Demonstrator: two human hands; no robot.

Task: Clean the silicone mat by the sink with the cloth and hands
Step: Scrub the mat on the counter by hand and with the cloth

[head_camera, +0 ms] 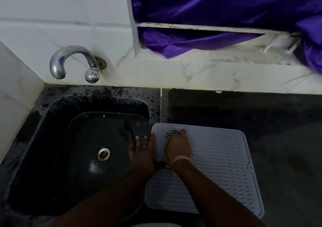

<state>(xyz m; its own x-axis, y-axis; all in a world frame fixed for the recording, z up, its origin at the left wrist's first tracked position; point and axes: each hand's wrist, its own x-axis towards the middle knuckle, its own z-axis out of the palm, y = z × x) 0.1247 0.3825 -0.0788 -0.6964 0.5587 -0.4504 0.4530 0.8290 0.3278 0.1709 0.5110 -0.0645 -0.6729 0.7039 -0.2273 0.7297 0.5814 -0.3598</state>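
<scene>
A grey silicone mat [221,165] with a wavy ribbed surface lies flat on the dark counter, just right of the sink. My right hand [177,146] presses down near the mat's far left corner, with a black-and-white checked cloth [168,134] bunched under its fingers; only small bits of the cloth show. My left hand [142,151] lies flat with straight fingers on the mat's left edge and the sink rim.
The black sink [52,157] with a steel drain [103,154] fills the left side. A chrome tap [73,63] juts from the white tiled wall. The dark wet counter [278,122] stretches to the right. A purple curtain [226,3] hangs over the window ledge behind.
</scene>
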